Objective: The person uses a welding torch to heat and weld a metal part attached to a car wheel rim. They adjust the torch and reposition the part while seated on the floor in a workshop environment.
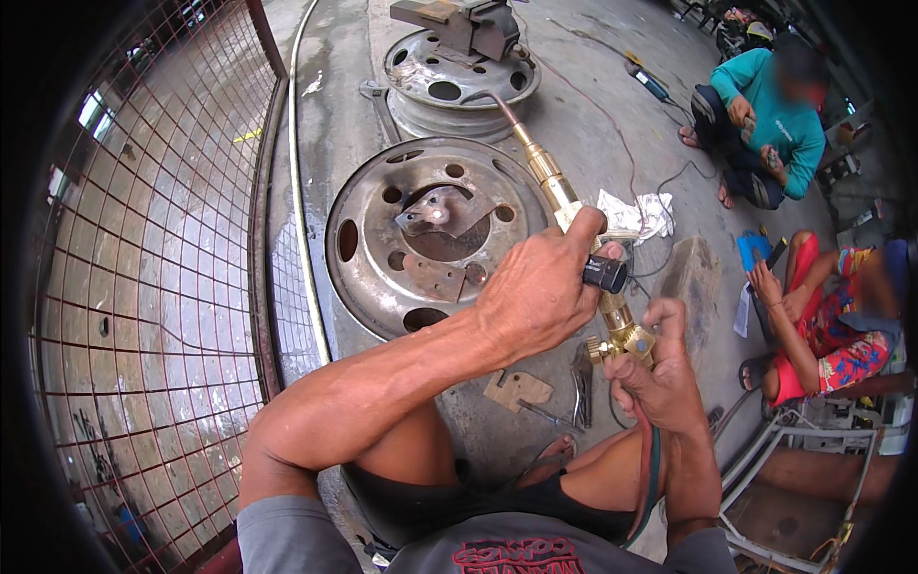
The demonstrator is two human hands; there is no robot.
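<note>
Grey shirt cloth with red print (pixel 516 550) lies nearest the camera. Largest beyond it are two round, grey-brown steel wheels (pixel 344 206); the farther carries one dark metal vise (pixel 469 29). One long brass torch with a bent nozzle (pixel 546 172) slants above the nearer wheel, trailing one red hose (pixel 644 435) and one green hose (pixel 655 466). The left hand's grip (pixel 540 287) is folded around the torch's middle, one short black cylinder (pixel 607 275) at its fingers; the right hand's grip (pixel 665 378) clasps the valve end. The step in hand looks like handling the torch at its valve; the next move would call for a steady left hold. One pair of metal pliers (pixel 582 385) lies below.
</note>
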